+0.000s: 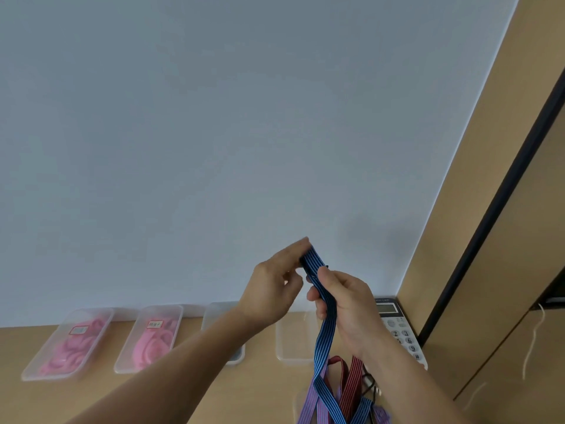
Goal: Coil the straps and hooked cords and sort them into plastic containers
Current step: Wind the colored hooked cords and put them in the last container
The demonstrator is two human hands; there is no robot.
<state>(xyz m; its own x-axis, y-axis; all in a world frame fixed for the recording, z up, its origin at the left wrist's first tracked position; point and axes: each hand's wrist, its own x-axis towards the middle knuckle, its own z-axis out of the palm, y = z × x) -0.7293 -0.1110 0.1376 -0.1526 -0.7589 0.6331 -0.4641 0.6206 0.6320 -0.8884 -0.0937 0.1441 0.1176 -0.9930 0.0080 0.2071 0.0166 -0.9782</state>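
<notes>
Pinching blue striped strap [324, 304]: left hand [275, 289] and right hand [348, 307].

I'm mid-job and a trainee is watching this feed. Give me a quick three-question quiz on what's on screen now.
1. True or false: the left hand and the right hand both have a grip on the blue striped strap, which is lifted off the table.
2. Of the plastic containers along the wall, how many visibly hold pink coils? A) one B) two C) four
3. Fill in: the desk phone stands at the ___ end of the container row.

Key: 1 true; 2 B; 3 right.
</notes>
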